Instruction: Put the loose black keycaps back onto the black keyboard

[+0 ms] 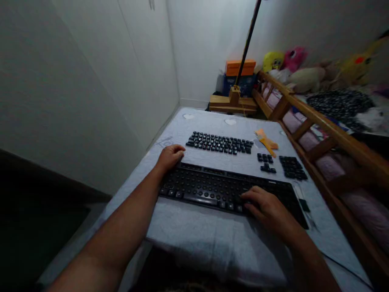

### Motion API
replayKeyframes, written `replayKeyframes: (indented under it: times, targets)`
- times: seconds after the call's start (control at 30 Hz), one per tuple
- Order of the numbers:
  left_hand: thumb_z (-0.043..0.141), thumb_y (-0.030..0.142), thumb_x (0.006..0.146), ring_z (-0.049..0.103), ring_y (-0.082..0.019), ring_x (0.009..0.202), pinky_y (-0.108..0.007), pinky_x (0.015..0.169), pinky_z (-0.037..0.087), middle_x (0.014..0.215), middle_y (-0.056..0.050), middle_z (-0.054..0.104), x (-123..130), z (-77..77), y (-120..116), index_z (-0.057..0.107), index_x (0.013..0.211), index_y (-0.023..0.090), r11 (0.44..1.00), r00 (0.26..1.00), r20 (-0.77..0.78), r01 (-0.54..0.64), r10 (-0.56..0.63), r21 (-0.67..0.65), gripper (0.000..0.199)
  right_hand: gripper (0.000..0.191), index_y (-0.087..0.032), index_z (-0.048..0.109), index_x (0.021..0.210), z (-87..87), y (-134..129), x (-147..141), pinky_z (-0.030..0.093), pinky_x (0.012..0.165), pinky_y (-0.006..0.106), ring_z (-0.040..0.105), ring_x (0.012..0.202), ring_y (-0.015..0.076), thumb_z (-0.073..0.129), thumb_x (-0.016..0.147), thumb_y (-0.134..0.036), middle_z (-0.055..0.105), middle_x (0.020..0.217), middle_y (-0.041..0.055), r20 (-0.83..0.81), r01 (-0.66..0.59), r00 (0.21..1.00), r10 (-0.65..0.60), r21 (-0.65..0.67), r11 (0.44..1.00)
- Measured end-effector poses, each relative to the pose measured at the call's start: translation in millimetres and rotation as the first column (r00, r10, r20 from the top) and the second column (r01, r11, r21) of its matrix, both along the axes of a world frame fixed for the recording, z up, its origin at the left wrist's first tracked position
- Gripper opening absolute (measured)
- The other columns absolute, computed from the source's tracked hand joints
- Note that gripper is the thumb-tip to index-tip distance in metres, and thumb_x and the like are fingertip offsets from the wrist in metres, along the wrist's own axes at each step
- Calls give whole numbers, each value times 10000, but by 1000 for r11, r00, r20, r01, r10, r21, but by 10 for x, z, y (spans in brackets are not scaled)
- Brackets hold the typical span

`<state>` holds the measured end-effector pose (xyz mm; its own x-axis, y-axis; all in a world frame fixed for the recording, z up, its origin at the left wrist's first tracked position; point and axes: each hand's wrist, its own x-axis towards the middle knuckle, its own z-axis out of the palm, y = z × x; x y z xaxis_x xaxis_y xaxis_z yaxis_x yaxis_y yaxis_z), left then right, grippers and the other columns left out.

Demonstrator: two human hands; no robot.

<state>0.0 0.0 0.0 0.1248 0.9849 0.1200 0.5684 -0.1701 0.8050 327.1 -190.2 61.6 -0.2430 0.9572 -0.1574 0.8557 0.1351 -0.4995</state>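
Note:
A long black keyboard (200,188) lies flat on the cloth-covered table, most of its keycaps off and round key mounts showing. A space bar and several keycaps remain along its front row. My left hand (170,157) rests at the keyboard's far left corner, fingers curled together; anything inside them is hidden. Over the right part of the front rows is my right hand (263,202), thumb and fingers bent close together at the keys. What sits between those fingertips is too dark to make out. Beyond the keyboard, loose black keycaps (219,142) lie in rows.
More keycaps form an arrow cluster (267,167) and a number-pad block (293,167). An orange-yellow item (267,142) lies near them. Thin tools (304,205) rest by the keyboard's right end. A wooden bed rail (322,132) borders the table's right; a wooden stand (233,103) is behind.

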Motion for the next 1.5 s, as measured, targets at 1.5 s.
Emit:
replayKeyframes:
  times: [1.5]
  targets:
    - [560, 359, 683, 633, -205, 748, -311, 730, 485, 780, -45, 717, 23, 46, -29, 727, 934, 150, 1000, 1000, 20, -21, 21, -18, 367, 261, -187, 701, 1015, 15, -60, -40, 479, 863, 325, 620, 922, 192, 494, 861, -142, 629, 991, 79, 27, 35, 999, -36, 51, 998]
